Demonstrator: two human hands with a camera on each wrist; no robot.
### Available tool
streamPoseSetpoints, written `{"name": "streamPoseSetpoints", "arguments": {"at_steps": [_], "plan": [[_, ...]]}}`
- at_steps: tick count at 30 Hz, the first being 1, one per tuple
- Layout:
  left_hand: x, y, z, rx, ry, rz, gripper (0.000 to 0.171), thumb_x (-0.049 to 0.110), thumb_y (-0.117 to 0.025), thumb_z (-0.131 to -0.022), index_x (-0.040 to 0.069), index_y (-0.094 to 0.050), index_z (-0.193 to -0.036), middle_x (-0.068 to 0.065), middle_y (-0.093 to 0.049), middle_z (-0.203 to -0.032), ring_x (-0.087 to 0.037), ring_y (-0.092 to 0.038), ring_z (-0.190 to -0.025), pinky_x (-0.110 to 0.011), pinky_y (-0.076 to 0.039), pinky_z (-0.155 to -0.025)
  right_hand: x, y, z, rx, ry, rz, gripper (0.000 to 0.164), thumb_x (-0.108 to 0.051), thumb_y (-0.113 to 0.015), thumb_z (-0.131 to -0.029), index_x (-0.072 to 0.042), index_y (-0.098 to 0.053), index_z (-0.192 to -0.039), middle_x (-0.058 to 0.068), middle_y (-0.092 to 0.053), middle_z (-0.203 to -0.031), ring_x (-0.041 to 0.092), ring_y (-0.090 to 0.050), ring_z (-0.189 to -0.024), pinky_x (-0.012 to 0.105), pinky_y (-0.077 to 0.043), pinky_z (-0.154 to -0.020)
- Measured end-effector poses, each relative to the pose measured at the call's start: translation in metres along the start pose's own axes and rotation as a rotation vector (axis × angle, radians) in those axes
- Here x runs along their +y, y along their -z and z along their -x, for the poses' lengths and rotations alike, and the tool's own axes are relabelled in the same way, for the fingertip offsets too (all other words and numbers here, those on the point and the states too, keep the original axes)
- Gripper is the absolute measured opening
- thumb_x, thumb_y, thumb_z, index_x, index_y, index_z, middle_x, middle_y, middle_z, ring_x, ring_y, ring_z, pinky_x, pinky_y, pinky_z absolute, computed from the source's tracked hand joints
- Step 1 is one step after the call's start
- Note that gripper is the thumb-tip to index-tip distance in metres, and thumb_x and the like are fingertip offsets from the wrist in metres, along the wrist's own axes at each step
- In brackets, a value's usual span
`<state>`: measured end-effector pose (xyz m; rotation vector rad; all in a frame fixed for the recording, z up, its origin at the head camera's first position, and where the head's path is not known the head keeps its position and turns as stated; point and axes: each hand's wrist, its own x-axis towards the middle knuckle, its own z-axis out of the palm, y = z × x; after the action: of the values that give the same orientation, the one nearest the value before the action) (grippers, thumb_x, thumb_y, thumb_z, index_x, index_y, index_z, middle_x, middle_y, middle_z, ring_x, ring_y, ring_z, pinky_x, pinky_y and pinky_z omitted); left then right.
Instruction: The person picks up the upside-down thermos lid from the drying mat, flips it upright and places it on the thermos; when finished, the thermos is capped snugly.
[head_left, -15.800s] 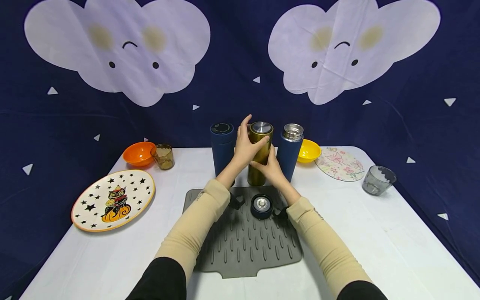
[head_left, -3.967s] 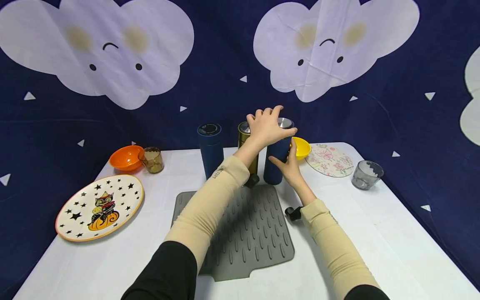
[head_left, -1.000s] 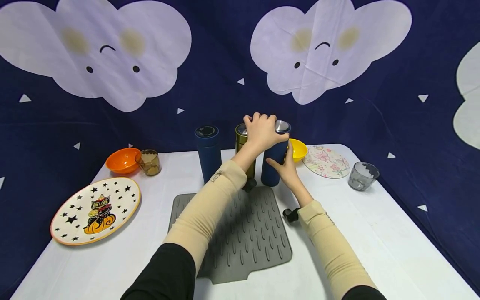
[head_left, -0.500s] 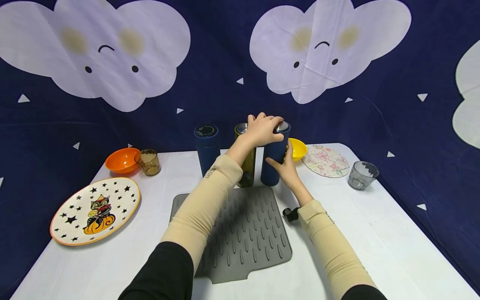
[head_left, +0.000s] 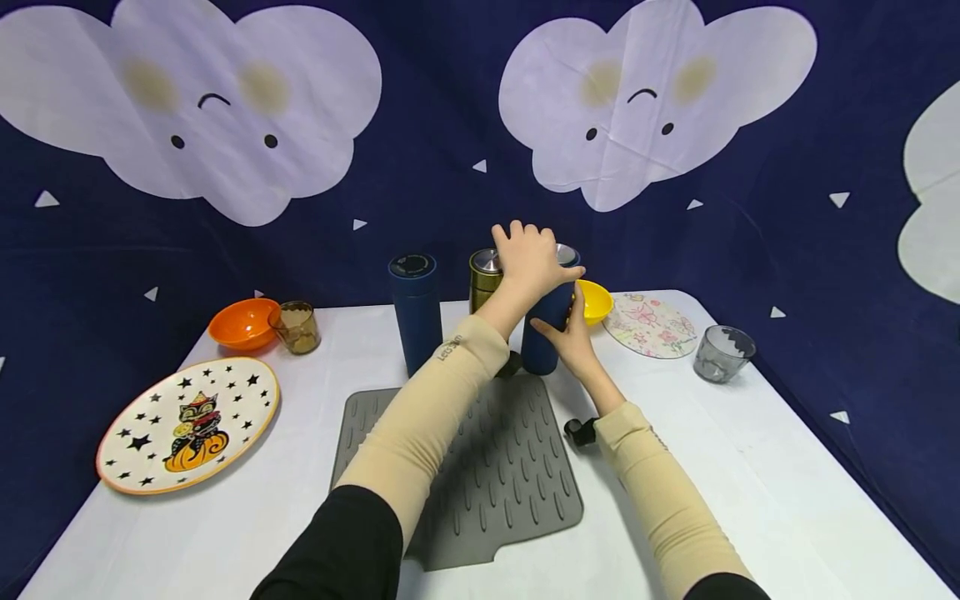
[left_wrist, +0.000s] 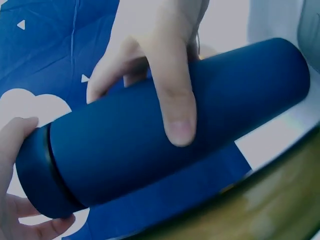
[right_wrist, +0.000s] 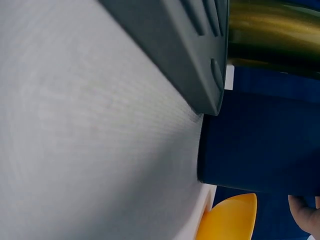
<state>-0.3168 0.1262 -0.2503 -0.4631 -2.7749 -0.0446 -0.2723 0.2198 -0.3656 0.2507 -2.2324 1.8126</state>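
Observation:
A dark blue thermos (head_left: 551, 307) stands upright behind the mat. Its lid (left_wrist: 34, 172) has a steel top and sits on the mouth, a thin dark seam between lid and body. My left hand (head_left: 528, 262) reaches over from the left and grips this lid, thumb on one side and fingers on the other. Lower down, my right hand (head_left: 572, 340) holds the thermos body, its thumb (left_wrist: 179, 110) lying across the front. Close by on the left stands a gold thermos (head_left: 485, 277), partly hidden by my left arm. Another blue thermos (head_left: 416, 317), lid on, stands farther left.
A grey ridged drying mat (head_left: 517, 492) lies in front. Left are an orange bowl (head_left: 243, 325), an amber glass (head_left: 296, 329) and a cat-patterned plate (head_left: 247, 417). Right are a yellow bowl (head_left: 596, 302), a floral round mat (head_left: 651, 325) and a grey glass (head_left: 723, 354).
The lid that lay on the mat 15.8 seconds ago is now on the right-hand blue thermos. Over the last second my left hand has twisted back and forth at it. My right hand keeps its hold.

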Motion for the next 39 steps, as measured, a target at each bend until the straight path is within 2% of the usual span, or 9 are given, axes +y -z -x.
{"name": "streamPoseSetpoints", "arguments": {"at_steps": [4, 10, 13, 19, 23, 28, 32, 36, 39], "plan": [[0.0, 0.004, -0.001, -0.047, -0.038, 0.037, 0.067, 0.069, -0.055, -0.075, 0.018, -0.061, -0.118, -0.002, -0.058, -0.115, -0.022, -0.045, -0.111, -0.043, -0.03, -0.095, -0.001, -0.001, 0.0, -0.004, 0.015, -0.017, 0.092, -0.005, -0.059, -0.088, -0.012, 0.011, -0.147, 0.013, 0.007, -0.154, 0.028, -0.002, -0.141, 0.042, -0.008, -0.113], [-0.014, 0.011, -0.004, -0.128, -0.218, 0.179, 0.052, 0.052, -0.063, -0.079, 0.013, -0.063, -0.114, -0.003, -0.061, -0.109, -0.021, -0.053, -0.103, -0.033, -0.044, -0.088, -0.002, 0.0, 0.0, -0.01, -0.003, 0.012, 0.092, -0.008, -0.06, -0.088, -0.011, 0.01, -0.147, 0.015, 0.002, -0.153, 0.029, -0.008, -0.14, 0.043, -0.011, -0.112], [-0.02, 0.013, -0.007, -0.18, -0.283, 0.21, 0.044, 0.044, -0.064, -0.08, 0.013, -0.062, -0.112, -0.002, -0.06, -0.104, -0.018, -0.053, -0.098, -0.03, -0.045, -0.084, -0.003, 0.001, 0.001, -0.016, -0.027, 0.035, 0.093, -0.01, -0.061, -0.088, -0.009, 0.011, -0.147, 0.019, 0.001, -0.152, 0.032, -0.007, -0.14, 0.045, -0.011, -0.112], [-0.028, 0.017, -0.012, -0.257, -0.381, 0.228, 0.052, 0.035, -0.063, -0.082, 0.012, -0.054, -0.128, -0.001, -0.059, -0.102, -0.017, -0.051, -0.095, -0.028, -0.042, -0.084, -0.005, 0.001, 0.0, -0.042, -0.056, 0.061, 0.092, -0.014, -0.062, -0.088, -0.012, 0.009, -0.147, 0.023, -0.006, -0.15, 0.036, -0.012, -0.138, 0.047, -0.016, -0.111], [-0.032, 0.016, -0.015, -0.293, -0.426, 0.293, 0.056, 0.03, -0.064, -0.083, 0.011, -0.049, -0.134, -0.003, -0.058, -0.111, -0.017, -0.05, -0.099, -0.027, -0.042, -0.087, -0.006, 0.002, 0.0, -0.05, -0.053, 0.061, 0.091, -0.015, -0.062, -0.088, -0.015, 0.007, -0.147, 0.022, -0.008, -0.15, 0.035, -0.014, -0.138, 0.047, -0.017, -0.11], [-0.043, 0.016, -0.016, -0.355, -0.458, 0.397, 0.057, 0.021, -0.065, -0.084, 0.009, -0.045, -0.136, -0.005, -0.057, -0.111, -0.017, -0.05, -0.096, -0.026, -0.042, -0.085, -0.006, -0.003, -0.001, -0.068, -0.054, 0.07, 0.091, -0.016, -0.062, -0.088, -0.015, 0.008, -0.147, 0.023, -0.009, -0.149, 0.036, -0.015, -0.137, 0.048, -0.019, -0.11], [-0.05, 0.017, -0.016, -0.389, -0.472, 0.42, 0.057, 0.016, -0.063, -0.085, 0.009, -0.043, -0.137, -0.005, -0.056, -0.113, -0.016, -0.049, -0.095, -0.025, -0.042, -0.085, -0.003, -0.007, -0.003, -0.08, -0.05, 0.053, 0.092, -0.015, -0.063, -0.087, -0.015, 0.008, -0.147, 0.024, -0.012, -0.147, 0.038, -0.019, -0.136, 0.049, -0.021, -0.108], [-0.05, 0.02, -0.015, -0.42, -0.44, 0.361, 0.059, 0.018, -0.061, -0.086, 0.012, -0.039, -0.141, -0.004, -0.054, -0.119, -0.016, -0.048, -0.101, -0.027, -0.039, -0.091, 0.006, -0.008, -0.011, -0.092, -0.049, 0.031, 0.093, -0.015, -0.065, -0.086, -0.019, 0.006, -0.146, 0.022, -0.012, -0.148, 0.036, -0.018, -0.136, 0.049, -0.021, -0.108], [-0.044, 0.024, -0.013, -0.434, -0.4, 0.25, 0.064, 0.024, -0.059, -0.089, 0.018, -0.031, -0.145, -0.003, -0.045, -0.137, -0.018, -0.042, -0.121, -0.034, -0.03, -0.103, 0.013, -0.004, -0.017, -0.088, -0.055, 0.052, 0.094, -0.02, -0.066, -0.086, -0.021, 0.006, -0.146, 0.02, -0.01, -0.149, 0.035, -0.018, -0.137, 0.048, -0.022, -0.109]]}}
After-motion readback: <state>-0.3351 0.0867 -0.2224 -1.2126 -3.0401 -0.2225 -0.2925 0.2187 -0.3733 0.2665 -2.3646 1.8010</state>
